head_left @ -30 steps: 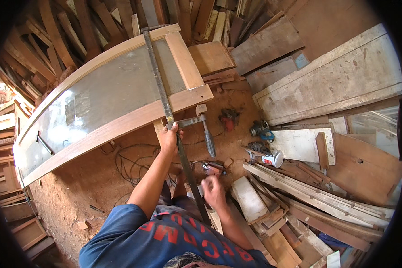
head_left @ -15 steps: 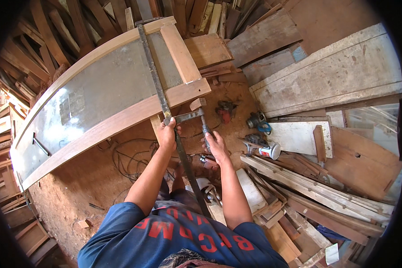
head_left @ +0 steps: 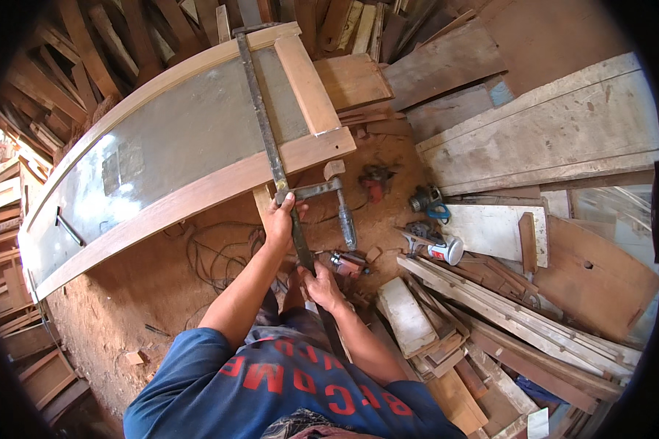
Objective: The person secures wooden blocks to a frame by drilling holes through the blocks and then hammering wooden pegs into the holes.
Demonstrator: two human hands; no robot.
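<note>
A long dark metal bar clamp (head_left: 258,110) lies across a wooden frame (head_left: 307,152). Its far jaw sits at the frame's outer edge. My left hand (head_left: 279,223) is closed on the bar beside the sliding jaw, thumb along the top. Lower down, my right hand (head_left: 322,287) is wrapped round the same bar, close to my body. The clamp's screw handle (head_left: 347,225) hangs free to the right of the bar, and a small wood block (head_left: 334,170) is at the screw's end, apart from the frame's near rail.
Under the frame is a grey sheet-topped surface (head_left: 190,124) with a dark rod (head_left: 69,230) on it. Power tools (head_left: 432,205), a white container (head_left: 447,251) and looped cable (head_left: 205,256) lie on the dusty floor. Stacked boards (head_left: 520,307) crowd the right; timber (head_left: 88,51) leans behind.
My right hand has left the screw handle and moved down and left onto the clamp bar. The left hand stays by the sliding jaw. The whole view has shifted slightly.
</note>
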